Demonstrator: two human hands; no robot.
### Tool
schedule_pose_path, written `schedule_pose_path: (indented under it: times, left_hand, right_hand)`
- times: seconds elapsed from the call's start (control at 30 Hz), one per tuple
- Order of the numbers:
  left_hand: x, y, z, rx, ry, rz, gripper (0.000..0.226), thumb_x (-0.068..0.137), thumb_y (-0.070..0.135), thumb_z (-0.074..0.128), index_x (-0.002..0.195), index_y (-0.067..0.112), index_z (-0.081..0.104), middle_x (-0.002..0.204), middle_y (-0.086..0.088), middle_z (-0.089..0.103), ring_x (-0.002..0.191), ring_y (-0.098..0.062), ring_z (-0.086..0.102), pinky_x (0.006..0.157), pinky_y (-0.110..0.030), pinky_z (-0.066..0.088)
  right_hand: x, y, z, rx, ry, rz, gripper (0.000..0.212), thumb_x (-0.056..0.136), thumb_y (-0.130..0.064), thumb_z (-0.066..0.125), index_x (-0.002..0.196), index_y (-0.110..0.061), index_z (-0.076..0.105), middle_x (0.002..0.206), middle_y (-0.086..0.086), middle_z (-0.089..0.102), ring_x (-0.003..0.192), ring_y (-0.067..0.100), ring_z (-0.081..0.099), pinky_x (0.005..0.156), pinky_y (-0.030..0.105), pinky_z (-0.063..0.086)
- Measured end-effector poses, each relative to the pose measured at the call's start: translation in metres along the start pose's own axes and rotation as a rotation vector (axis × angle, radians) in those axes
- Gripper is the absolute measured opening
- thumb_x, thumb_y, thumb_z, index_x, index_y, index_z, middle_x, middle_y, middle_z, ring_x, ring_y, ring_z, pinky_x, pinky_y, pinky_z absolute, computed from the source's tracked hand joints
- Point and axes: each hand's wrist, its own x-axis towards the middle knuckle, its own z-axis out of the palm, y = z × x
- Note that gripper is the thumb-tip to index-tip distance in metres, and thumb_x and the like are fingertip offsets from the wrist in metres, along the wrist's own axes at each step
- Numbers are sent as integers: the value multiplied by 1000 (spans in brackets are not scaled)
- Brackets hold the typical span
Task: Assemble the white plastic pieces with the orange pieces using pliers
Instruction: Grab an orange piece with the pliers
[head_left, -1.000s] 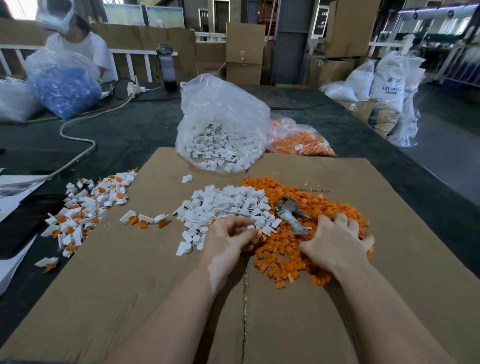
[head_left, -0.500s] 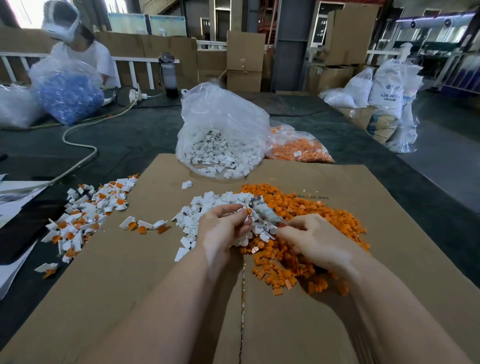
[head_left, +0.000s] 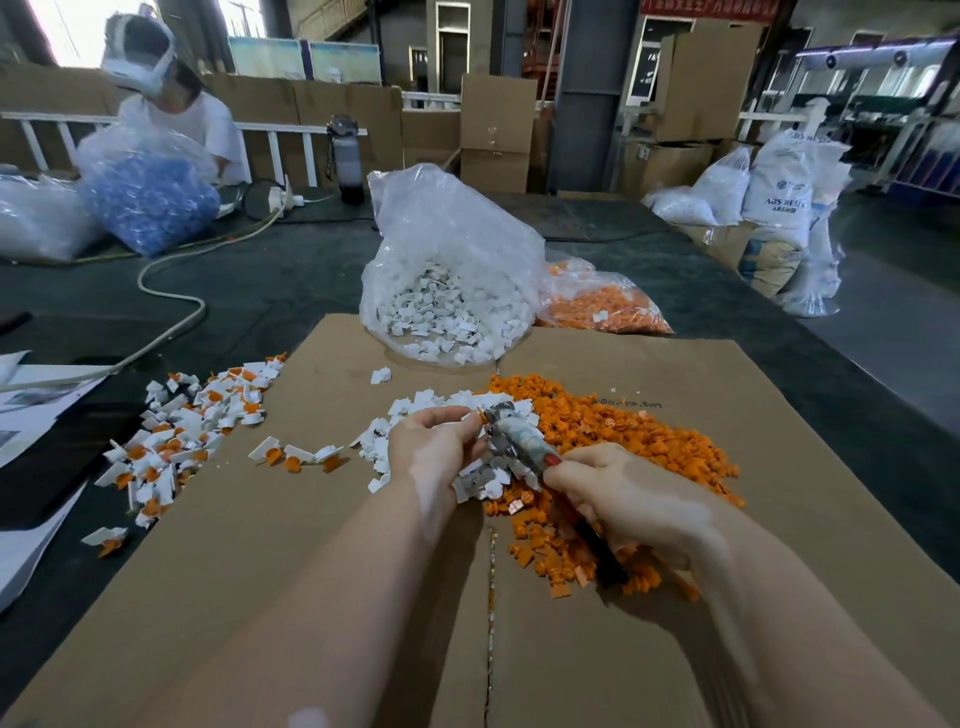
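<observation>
My right hand (head_left: 631, 501) grips the handles of the pliers (head_left: 514, 441), whose jaws point up and left to the fingertips of my left hand (head_left: 434, 444). My left hand pinches a small piece at the jaws; the piece is mostly hidden by fingers. Under both hands a pile of loose white pieces (head_left: 441, 405) meets a pile of orange pieces (head_left: 613, 431) on flat cardboard (head_left: 291, 545). Joined white-and-orange pieces (head_left: 192, 431) lie in a heap at the left.
An open clear bag of white pieces (head_left: 447, 291) and a bag of orange pieces (head_left: 602, 306) stand behind the piles. A hose (head_left: 171, 301) crosses the dark table. Another person with a bag of blue parts (head_left: 150, 197) sits far left. Papers (head_left: 31, 410) lie at the left edge.
My right hand picked the pliers off the orange pile and brought them left to my left hand, which lifted a piece from the white pile up to the jaws.
</observation>
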Motion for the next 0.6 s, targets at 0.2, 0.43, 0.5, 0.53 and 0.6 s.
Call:
schedule_pose_path:
  times: [0.2, 0.43, 0.5, 0.53, 0.6]
  left_hand:
    - [-3, -2, 4, -65, 1, -16, 9, 84, -7, 61, 81, 2, 59, 79, -13, 62, 47, -9, 61, 53, -16, 54]
    - [-5, -7, 3, -53, -4, -4, 9, 83, -5, 63, 91, -2, 61, 78, -16, 63, 46, -9, 61, 49, -16, 54]
    - [-5, -9, 1, -69, -12, -8, 7, 83, -4, 63, 90, -1, 62, 83, -17, 64, 51, -11, 62, 52, -16, 55]
    - [-5, -10, -1, -67, -20, -5, 7, 83, -4, 63, 89, 0, 62, 84, -16, 65, 54, -12, 63, 54, -17, 55]
    - [-7, -14, -6, -7, -55, 33, 8, 84, -3, 63, 90, 2, 64, 81, -12, 65, 57, -12, 62, 58, -19, 56]
  right_hand:
    - [8, 4, 8, -271, 141, -99, 26, 94, -33, 47, 74, -17, 42, 64, -3, 43, 50, 10, 37, 49, 24, 29]
    - [10, 14, 12, -281, 239, -138, 29, 93, -30, 51, 70, -16, 39, 66, -1, 42, 51, 12, 37, 49, 24, 30]
    - [10, 21, 12, -241, 265, -139, 30, 89, -42, 56, 75, -16, 48, 75, -1, 48, 57, 11, 45, 54, 25, 34]
    - [10, 25, 11, -222, 299, -138, 33, 85, -49, 59, 80, -17, 53, 82, -1, 51, 64, 10, 49, 56, 24, 35]
    - [12, 35, 8, -252, 414, -120, 41, 77, -60, 60, 93, -22, 56, 95, -5, 52, 76, 7, 51, 58, 22, 35]
